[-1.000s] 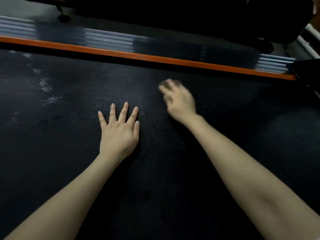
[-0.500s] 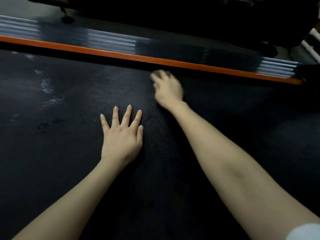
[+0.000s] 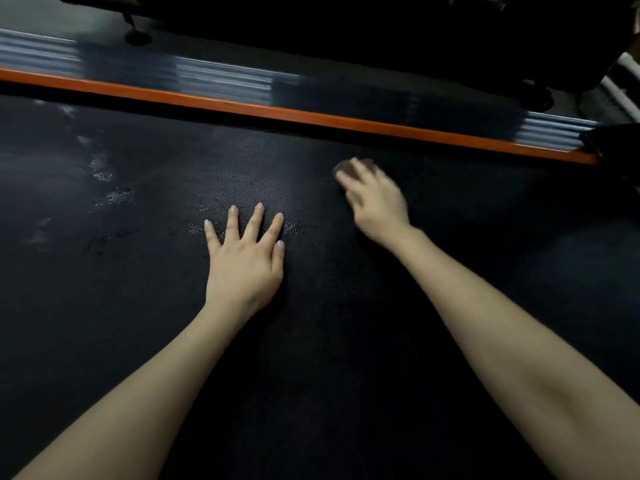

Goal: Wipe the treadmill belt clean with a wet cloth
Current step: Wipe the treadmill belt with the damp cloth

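The black textured treadmill belt fills most of the view, with pale wet streaks on its left part. My left hand lies flat on the belt, fingers spread and straight. My right hand is blurred with motion farther up the belt. It presses down on a small dark brownish cloth, of which only a bit shows past the fingertips.
An orange strip runs along the belt's far edge, with a ribbed grey side rail behind it. Dark machine parts stand beyond, and white pipes show at the top right.
My right hand with the cloth has swept back to the right and a little toward me along the belt. My left hand has stayed flat in place.
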